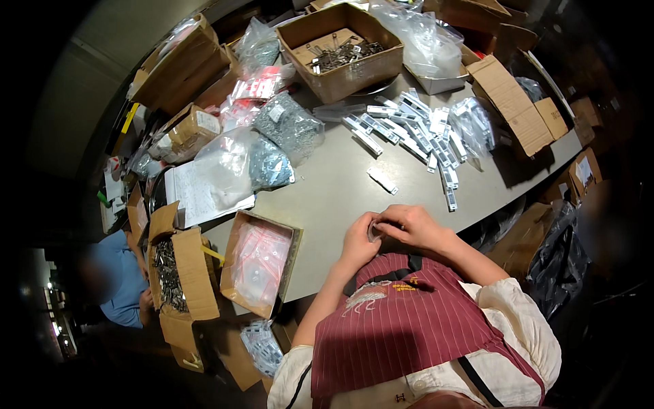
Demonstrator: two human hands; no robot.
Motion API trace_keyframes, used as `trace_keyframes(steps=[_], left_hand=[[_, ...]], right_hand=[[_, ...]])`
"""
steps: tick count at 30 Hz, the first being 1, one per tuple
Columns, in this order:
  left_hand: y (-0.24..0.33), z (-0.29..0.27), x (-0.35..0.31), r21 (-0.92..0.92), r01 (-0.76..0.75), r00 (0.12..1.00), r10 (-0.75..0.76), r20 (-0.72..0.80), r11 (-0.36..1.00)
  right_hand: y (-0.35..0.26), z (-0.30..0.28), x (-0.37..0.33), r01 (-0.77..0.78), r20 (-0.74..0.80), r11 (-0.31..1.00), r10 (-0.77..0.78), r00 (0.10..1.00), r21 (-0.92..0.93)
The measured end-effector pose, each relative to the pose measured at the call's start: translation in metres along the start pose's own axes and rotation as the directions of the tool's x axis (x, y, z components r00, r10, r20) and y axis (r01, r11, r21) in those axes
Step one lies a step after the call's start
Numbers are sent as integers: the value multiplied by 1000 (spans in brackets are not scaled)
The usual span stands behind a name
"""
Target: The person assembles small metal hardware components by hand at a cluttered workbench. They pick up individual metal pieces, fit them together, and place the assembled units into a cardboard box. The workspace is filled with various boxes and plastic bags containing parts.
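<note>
Both hands pinch one small clear bag at the near edge of the grey table.

The small clear bag (374, 230) sits between the fingertips, just above the person's striped apron (402, 320). The left hand (359, 240) curls narrow on its left side; the right hand (411, 226) closes over it from the right. One packed white piece (382, 180) lies alone on the table (327, 191) beyond, a heap of packed white pieces (422, 133) farther back. A carton of red-sealed bags (259, 262) stands left.
</note>
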State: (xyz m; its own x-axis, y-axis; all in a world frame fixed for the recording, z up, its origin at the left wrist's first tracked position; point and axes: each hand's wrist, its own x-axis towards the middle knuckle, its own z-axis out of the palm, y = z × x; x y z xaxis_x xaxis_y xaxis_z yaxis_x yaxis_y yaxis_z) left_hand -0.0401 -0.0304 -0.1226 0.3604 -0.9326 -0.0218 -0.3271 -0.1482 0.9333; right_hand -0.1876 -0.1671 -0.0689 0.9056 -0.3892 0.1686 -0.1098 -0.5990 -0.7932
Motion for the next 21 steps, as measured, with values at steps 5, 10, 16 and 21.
trace_keyframes(steps=[5,10,16,21], left_hand=[[12,0,2,6,43,999,-43,-26,999],[6,-2,2,-40,44,995,-48,-90,998],[4,1,2,-48,51,984,-59,-169,998],[-5,3,0,-81,67,977,-82,-198,994]], right_hand=[[45,-38,-13,-272,-431,908,117,895,-318],[91,-72,-40,-673,-520,551,433,736,-494],[86,-61,-60,-651,-631,693,362,687,-311],[90,-23,-89,-608,-513,784,575,637,123]])
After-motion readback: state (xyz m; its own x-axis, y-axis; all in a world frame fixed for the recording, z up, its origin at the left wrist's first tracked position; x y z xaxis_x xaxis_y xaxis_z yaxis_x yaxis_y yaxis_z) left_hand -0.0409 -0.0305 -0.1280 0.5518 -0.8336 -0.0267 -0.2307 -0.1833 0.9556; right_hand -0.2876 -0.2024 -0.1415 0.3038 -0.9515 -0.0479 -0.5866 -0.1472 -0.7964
